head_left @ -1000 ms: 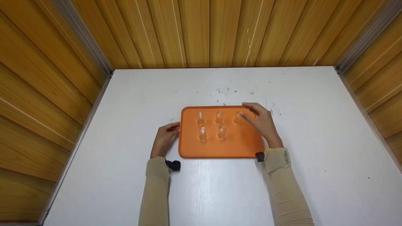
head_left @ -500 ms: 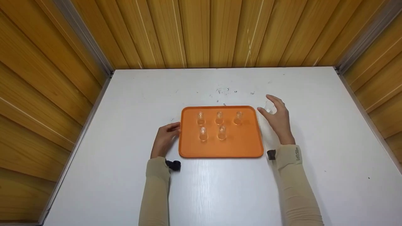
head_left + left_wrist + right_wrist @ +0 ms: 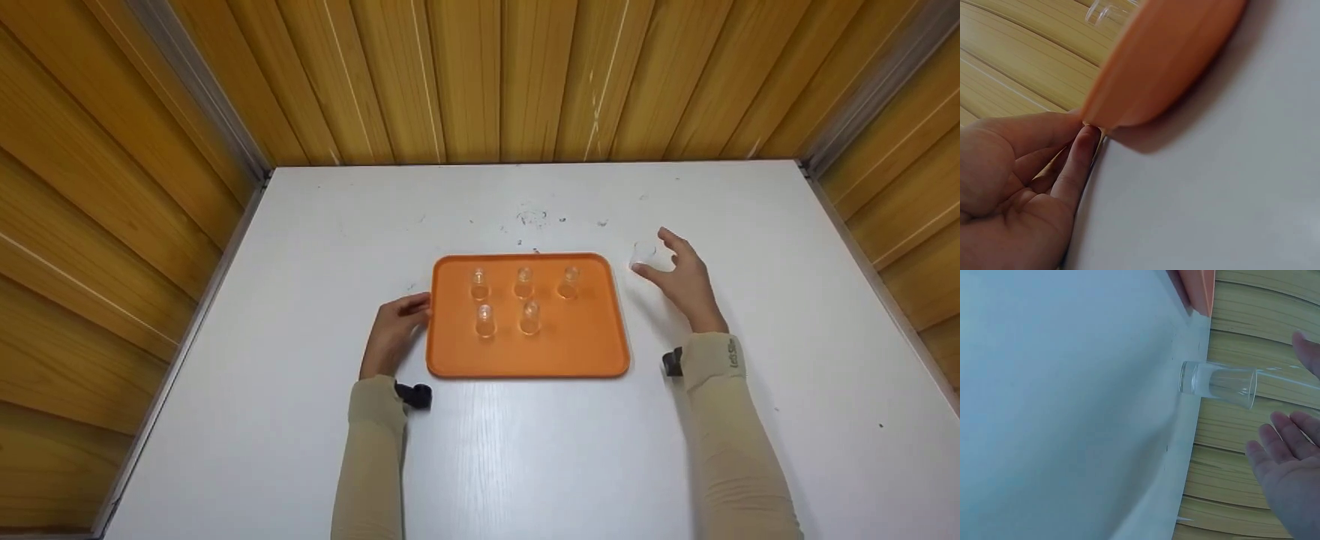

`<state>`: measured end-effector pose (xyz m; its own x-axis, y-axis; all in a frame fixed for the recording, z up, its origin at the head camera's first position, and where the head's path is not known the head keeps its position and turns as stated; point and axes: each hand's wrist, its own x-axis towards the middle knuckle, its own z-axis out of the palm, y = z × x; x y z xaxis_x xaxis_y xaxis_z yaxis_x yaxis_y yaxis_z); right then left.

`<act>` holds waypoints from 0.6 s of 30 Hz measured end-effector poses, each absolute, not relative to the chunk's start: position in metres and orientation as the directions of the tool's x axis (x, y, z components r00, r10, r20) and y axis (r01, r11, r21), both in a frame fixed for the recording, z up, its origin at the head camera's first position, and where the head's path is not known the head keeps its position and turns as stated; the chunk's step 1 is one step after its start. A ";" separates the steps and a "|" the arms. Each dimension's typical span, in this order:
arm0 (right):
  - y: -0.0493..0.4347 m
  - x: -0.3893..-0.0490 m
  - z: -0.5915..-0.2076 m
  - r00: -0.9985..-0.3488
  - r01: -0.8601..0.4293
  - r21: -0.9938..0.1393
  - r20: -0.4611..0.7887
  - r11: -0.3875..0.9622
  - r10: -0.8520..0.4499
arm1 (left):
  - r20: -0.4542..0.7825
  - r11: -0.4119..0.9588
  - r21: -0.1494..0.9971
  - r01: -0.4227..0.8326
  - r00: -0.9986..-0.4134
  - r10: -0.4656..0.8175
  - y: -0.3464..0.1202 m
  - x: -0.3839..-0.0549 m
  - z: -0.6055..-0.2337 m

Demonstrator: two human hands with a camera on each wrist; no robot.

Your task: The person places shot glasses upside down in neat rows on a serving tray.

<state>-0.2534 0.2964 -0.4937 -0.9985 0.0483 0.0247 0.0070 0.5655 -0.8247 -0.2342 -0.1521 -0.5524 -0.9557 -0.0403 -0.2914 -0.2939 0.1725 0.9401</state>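
An orange tray [image 3: 525,360] lies on the table, bearing several small clear shot glasses in two rows: three at the back, including the back right glass [image 3: 568,283], and two in front, such as the front left glass [image 3: 486,321]. My left hand [image 3: 394,330] pinches the tray's left rim between thumb and fingers, as the left wrist view shows [image 3: 1033,180]. Right of the tray, another clear shot glass [image 3: 1224,383] stands upright on the table by itself. Beside it, my right hand [image 3: 682,285] has thumb and fingers spread apart, holding nothing.
The white table [image 3: 300,247] has small dark marks [image 3: 534,217] behind the tray. Wood-panelled walls [image 3: 472,82] border its back and sides. A small black device [image 3: 415,395] sits at each wrist.
My right hand has moved off the tray's back right glass and rightward, past the tray's edge, to beside the lone glass. The left hand, tray and glasses have stayed put.
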 end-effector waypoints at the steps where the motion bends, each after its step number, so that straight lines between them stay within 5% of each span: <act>1: 0.298 -0.255 -0.494 -0.999 0.009 -0.826 0.016 0.563 0.039 | -0.286 0.183 0.940 -0.288 -0.958 -0.039 -0.152 -0.235 -0.553; 18: 0.317 -0.283 -0.503 -0.984 0.122 -0.751 -0.178 0.649 -0.020 | -0.322 0.204 0.922 -0.328 -0.945 -0.063 -0.152 -0.236 -0.553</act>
<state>-0.2835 0.3171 -0.5033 -0.9839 -0.0201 -0.1778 0.1225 0.6489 -0.7509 -0.2363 -0.1520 -0.5531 -0.9446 -0.0632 -0.3220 -0.3281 0.2035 0.9225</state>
